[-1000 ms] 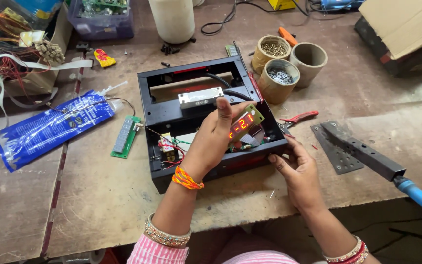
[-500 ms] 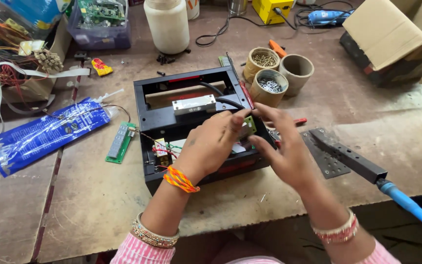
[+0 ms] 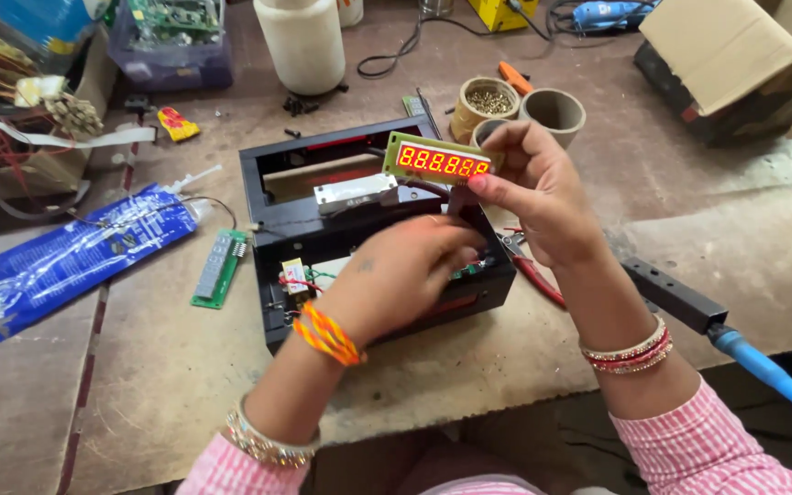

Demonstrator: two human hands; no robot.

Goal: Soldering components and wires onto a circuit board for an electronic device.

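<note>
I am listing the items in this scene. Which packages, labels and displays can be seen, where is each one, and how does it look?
Display board: held up by the right hand above the black case; small green strip, lit red digits.
Spare display board: flat on the bench, left of the case; green, unlit.
Blue plastic bag: far left; long, shiny, white print.
Cardboard box: top right; brown flap, dark sides.
Left hand: inside the case.

Worn, daylit brown workbench

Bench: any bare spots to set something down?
Bare: front-left, between the blue bag and bench edge; right, past the black bar toward the cardboard box. Crowded: back edge and around the black case.
</note>
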